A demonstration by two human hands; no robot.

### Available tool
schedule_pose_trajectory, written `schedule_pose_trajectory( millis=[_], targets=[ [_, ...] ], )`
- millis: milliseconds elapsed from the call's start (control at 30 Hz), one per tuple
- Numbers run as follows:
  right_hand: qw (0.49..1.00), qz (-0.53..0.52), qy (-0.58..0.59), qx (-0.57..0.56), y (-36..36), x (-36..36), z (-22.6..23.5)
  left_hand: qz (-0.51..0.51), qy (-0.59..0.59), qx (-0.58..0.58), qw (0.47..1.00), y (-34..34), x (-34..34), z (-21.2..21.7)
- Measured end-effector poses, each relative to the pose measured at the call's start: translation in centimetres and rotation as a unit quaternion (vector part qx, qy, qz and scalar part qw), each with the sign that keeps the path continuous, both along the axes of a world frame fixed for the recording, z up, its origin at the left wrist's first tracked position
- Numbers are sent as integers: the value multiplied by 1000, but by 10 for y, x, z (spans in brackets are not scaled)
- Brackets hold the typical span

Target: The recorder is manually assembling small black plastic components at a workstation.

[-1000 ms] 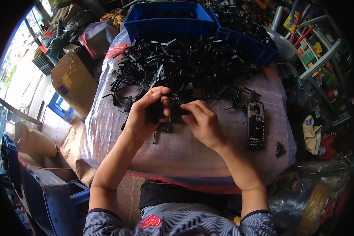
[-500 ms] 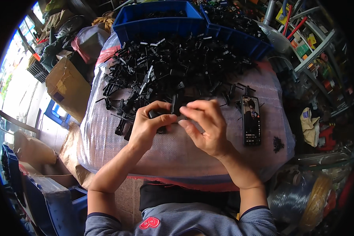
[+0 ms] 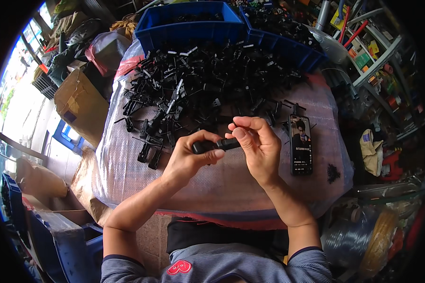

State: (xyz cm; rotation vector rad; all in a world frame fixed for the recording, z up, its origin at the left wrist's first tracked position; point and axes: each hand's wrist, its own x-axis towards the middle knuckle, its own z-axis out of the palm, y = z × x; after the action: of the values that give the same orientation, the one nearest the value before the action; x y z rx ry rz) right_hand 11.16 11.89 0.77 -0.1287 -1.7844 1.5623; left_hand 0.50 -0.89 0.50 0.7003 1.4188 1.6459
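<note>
Left hand [image 3: 184,158] grips elongated black plastic part [image 3: 227,144] above bench [image 3: 212,191] covered in pale woven plastic; right hand [image 3: 260,148], fingertips bunched close, is at part's right end, grasp impossible to tell. Black smartphone [image 3: 301,153], screen lit, lies at right. Beyond: heap of black plastic pieces [image 3: 208,78], then two blue plastic bins [image 3: 186,36].

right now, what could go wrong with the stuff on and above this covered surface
The black piece gripped in the left hand could slip and get lost among the similar-looking black parts heaped just beyond.

The right hand works close to the phone, so a sideways swing might knock it.

The loose dark bits to the phone's right could scatter if brushed.
</note>
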Motion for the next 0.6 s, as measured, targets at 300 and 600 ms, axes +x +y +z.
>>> schedule_pose_trajectory(
  millis=[300,600],
  targets=[
    [986,111,-92,-80,-3,-4,5,102,292,140,941,-1,-10,-10],
    [929,224,-129,-265,9,-2,-12,138,502,155,839,1,-2,-4]
  ],
)
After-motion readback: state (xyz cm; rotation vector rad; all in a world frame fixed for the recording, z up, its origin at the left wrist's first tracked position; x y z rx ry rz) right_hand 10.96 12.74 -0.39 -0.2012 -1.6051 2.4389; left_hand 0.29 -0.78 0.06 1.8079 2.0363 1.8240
